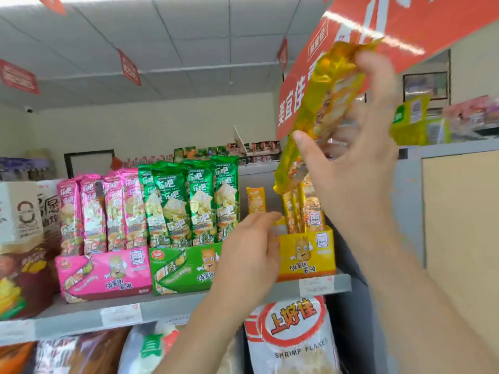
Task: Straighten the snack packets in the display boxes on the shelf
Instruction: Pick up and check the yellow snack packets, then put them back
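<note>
Three display boxes stand in a row on the grey shelf (172,306): a pink box (105,273), a green box (183,268) and a yellow box (307,255). Pink packets (94,211) and green packets (189,201) stand upright and packed. My right hand (359,147) holds a yellow packet (321,103) lifted high and tilted above the yellow box, fingers curled round its upper part. A few yellow packets (302,211) stand in the yellow box, one small packet (256,199) at its back left. My left hand (251,252) reaches with straight fingers to the yellow box's left edge.
A brown snack bag (24,268) and a white carton (19,211) sit left of the pink box. A white shrimp flakes bag (294,336) hangs below the shelf. A red banner (378,33) hangs overhead. A grey partition (445,211) rises at the right.
</note>
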{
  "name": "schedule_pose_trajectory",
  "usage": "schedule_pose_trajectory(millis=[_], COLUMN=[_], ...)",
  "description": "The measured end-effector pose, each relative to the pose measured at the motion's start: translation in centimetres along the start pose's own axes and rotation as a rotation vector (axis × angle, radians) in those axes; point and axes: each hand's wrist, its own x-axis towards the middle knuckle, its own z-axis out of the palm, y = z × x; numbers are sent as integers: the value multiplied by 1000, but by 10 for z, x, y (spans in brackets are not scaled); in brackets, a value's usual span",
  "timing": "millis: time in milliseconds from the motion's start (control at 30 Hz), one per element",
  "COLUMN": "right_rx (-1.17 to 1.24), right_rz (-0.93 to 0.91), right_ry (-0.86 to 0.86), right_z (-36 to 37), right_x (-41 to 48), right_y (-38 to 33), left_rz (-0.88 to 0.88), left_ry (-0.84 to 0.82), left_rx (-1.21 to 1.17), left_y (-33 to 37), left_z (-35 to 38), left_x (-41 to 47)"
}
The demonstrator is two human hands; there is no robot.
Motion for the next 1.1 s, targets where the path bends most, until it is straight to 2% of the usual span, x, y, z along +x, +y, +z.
schedule_pose_trajectory(millis=[133,267,400,500,600,733,833,967,1100], right_rx=[-260,-529,-648,-699,-744,-708,-607,-631,-625], right_rz=[83,234,218,177,139,283,379,372,382], right_ry=[-211,-444,-510,-513,-556,-618,-505,-536,-614], right_z=[35,50,52,51,48,40,34,31,28], right_x=[8,-9,-28,-30,-31,-33,-35,-34,-40], right_y=[36,76,98,106,108,107,108,113,118], left_rz=[-29,-163,-212,-179,-238,-277,-287,-316,-347], left_ry=[-127,-271,-410,-482,-567,-570,-567,-552,-444], left_rx=[221,361,503,556,583,613,650,711,617], left_y=[-1,2,2,-1,-8,-13,-12,-12,-11], left_z=[14,16,24,33,37,45,48,52,54], left_x=[19,47,77,92,104,109,110,111,108])
